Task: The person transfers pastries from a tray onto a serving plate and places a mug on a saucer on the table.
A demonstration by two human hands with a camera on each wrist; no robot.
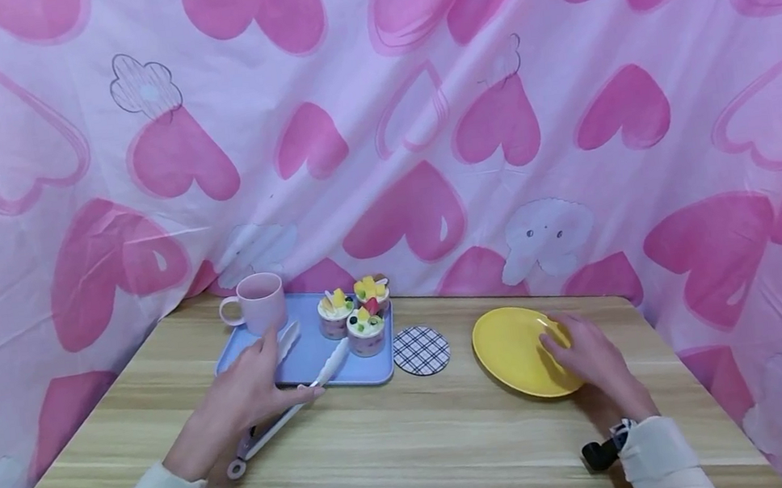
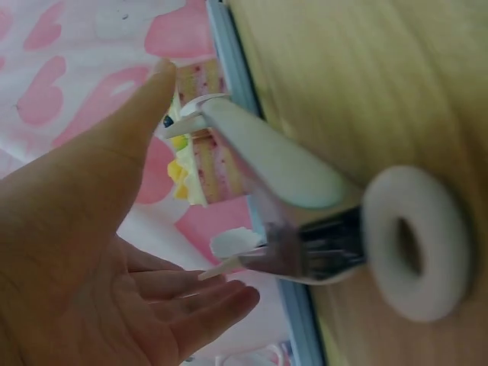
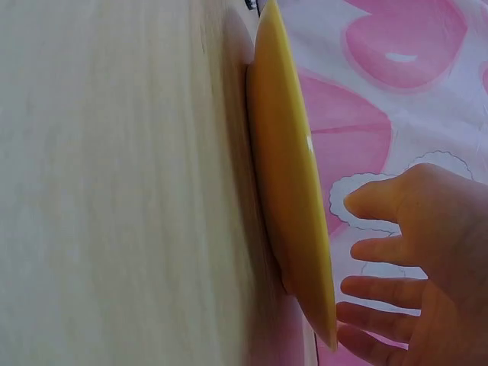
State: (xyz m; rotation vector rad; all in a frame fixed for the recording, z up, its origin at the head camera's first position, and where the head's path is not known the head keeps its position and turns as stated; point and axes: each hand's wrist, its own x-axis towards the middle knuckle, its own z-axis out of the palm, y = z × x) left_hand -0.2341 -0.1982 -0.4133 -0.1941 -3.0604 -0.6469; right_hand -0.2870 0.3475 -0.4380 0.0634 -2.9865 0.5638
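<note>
White tongs (image 2: 271, 160) slant forward-right, tips over tray (image 1: 308, 337); left hand (image 1: 247, 385), right hand (image 1: 593, 353) spread, gripping nothing.

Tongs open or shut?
Open: in the head view, the tongs have their two arms spread, tips clearly apart.

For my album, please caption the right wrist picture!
Right hand at the edge of a yellow plate on the table.
</note>
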